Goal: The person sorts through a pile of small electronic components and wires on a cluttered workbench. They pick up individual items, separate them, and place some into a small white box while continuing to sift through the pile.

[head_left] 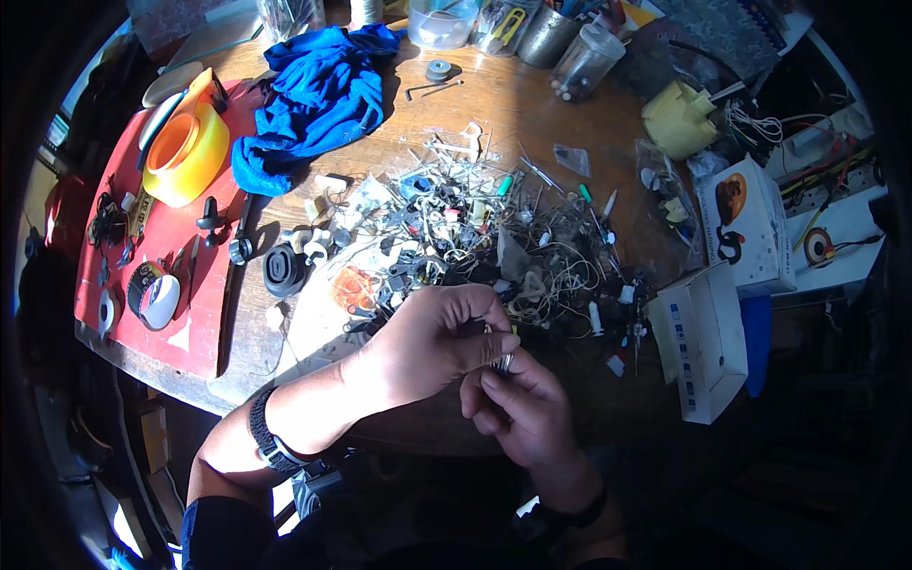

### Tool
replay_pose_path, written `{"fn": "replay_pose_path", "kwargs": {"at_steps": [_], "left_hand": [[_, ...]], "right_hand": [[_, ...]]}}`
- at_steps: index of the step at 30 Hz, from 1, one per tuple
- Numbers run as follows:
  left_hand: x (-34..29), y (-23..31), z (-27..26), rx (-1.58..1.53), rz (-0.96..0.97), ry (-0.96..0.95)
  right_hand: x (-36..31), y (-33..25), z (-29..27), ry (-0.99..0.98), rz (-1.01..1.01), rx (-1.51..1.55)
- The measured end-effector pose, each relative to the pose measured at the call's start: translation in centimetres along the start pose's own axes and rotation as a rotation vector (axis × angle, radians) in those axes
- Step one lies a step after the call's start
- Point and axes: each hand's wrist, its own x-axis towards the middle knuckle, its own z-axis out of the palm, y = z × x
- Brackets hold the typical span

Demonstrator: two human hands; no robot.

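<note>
My left hand [439, 344] and my right hand [524, 404] meet at the near edge of the wooden table. Between the thumb and finger of the right hand is a bundle of thin metal pieces [504, 363], too small to name exactly. The left fingers are pinched at its upper end, and their grip is partly hidden by the hand itself. Just beyond the hands spreads a heap of small parts [475, 228]: wires, black and white plastic bits, thin rods and clear bags. An orange translucent piece [352, 288] lies in it near my left wrist.
On the left, a red board [185, 342] carries a yellow-orange container [195, 157] and a white-topped round item [160, 301]. A blue cloth [328, 95] lies behind. Tubs and a clear jar [587, 62] line the back. On the right stand a white box [746, 228] and an open carton [701, 347].
</note>
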Motion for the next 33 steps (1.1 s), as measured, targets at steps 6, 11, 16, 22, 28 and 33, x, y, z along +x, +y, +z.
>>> {"fn": "replay_pose_path", "kwargs": {"at_steps": [6,11,16,22,28,33], "left_hand": [[-0.08,0.1,-0.06,-0.087,-0.008,0.053],[-0.02,0.14,-0.17,-0.093,0.008,0.062],[-0.01,0.05,-0.05,-0.12,0.064,0.044],[0.05,-0.23,-0.07,-0.083,0.072,0.059],[0.07,-0.3,-0.03,-0.064,0.066,0.063],[0.0,-0.24,-0.07,-0.061,0.06,0.065]], "right_hand": [[-0.11,-0.23,0.05,0.013,0.001,0.022],[-0.18,-0.46,0.01,0.096,-0.042,0.111],[0.21,-0.28,-0.08,0.09,-0.101,0.127],[0.38,-0.12,0.03,0.112,-0.149,0.143],[0.48,-0.12,0.37,0.125,-0.192,0.111],[0.48,-0.17,0.82,0.194,-0.192,0.072]]}}
